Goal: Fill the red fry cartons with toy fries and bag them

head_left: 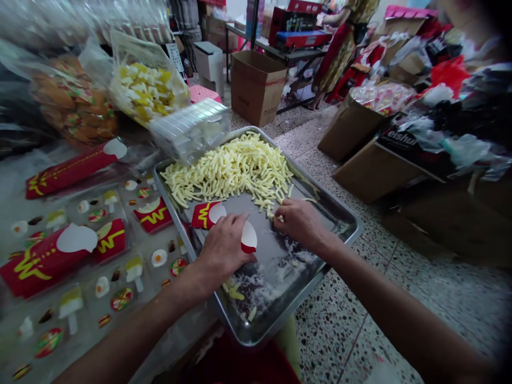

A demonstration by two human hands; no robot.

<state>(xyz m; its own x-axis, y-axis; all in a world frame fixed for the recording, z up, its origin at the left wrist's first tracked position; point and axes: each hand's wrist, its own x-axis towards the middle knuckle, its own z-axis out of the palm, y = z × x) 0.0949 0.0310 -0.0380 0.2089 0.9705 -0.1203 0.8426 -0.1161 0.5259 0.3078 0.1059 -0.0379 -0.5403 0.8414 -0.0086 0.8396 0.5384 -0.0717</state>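
Note:
A metal tray (340, 226) lies before me, its far half heaped with pale yellow, fry-shaped pieces (240, 165). Over the tray, my left hand (224, 242) is closed around a small red fry carton (248, 238) with a white oval opening; the hand covers most of it. Another red fry carton (205, 214) with a yellow zigzag rests at the tray's left side, just beyond that hand. My right hand (300, 221) pinches at the near edge of the heap, its fingertips on fry-shaped pieces. White powder (276, 280) and a few loose pieces dot the near part.
To the left, clear packs (136, 266) hold miniature foods, with stacks of flat red cartons (48, 258) on top. A clear plastic box stack (192, 128) overhangs the tray's far left corner. Cardboard boxes (256, 88) stand on the speckled floor. Another person (340, 48) stands at the back.

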